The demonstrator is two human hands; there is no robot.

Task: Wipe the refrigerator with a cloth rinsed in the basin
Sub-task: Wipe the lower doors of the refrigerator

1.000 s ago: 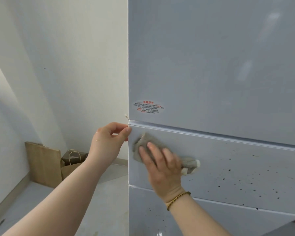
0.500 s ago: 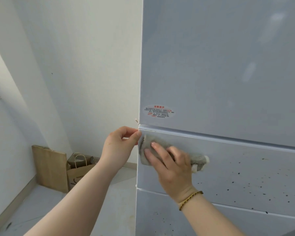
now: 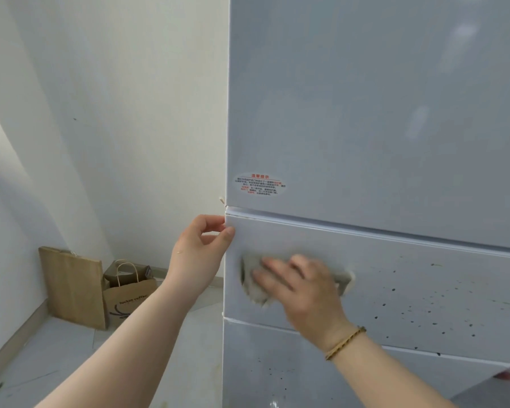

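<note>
The pale grey refrigerator [image 3: 380,113] fills the right of the view, its middle drawer front [image 3: 424,278] speckled with dark spots on the right. My right hand [image 3: 304,293] presses a grey cloth [image 3: 255,287] flat against the left part of that drawer front, fingers spread and blurred with motion. My left hand [image 3: 199,251] grips the drawer's left edge just under its top corner, thumb on the front and fingers curled behind. The basin is out of view.
A white wall runs along the left. On the floor in the corner lean a wooden board [image 3: 71,287] and a brown paper bag [image 3: 127,293]. An oval label [image 3: 259,184] sits at the upper door's lower left. The bottom drawer [image 3: 277,369] carries more spots.
My right hand and the cloth have slid down the drawer front, from just under its top edge to mid-height. My left hand keeps its grip on the edge.
</note>
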